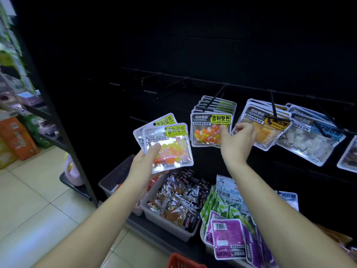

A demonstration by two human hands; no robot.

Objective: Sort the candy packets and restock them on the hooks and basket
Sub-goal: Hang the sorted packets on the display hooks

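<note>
Head view: gripping two fanned jelly-bean packets [170, 147] in left hand [144, 165], ready for the matching hook [217, 95]. Reaching right hand [237, 142], curled, at hung packets [208, 130]; cannot tell if pinching.

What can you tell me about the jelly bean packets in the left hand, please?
The jelly bean packets are two glossy, see-through pouches with silvery edges and yellow-green labels, fanned one behind the other and tilted. The front one shows yellow, pink, orange and white beans. The left hand grips them at the lower left, thumb on the front. They are left of matching hanging packets.
</note>
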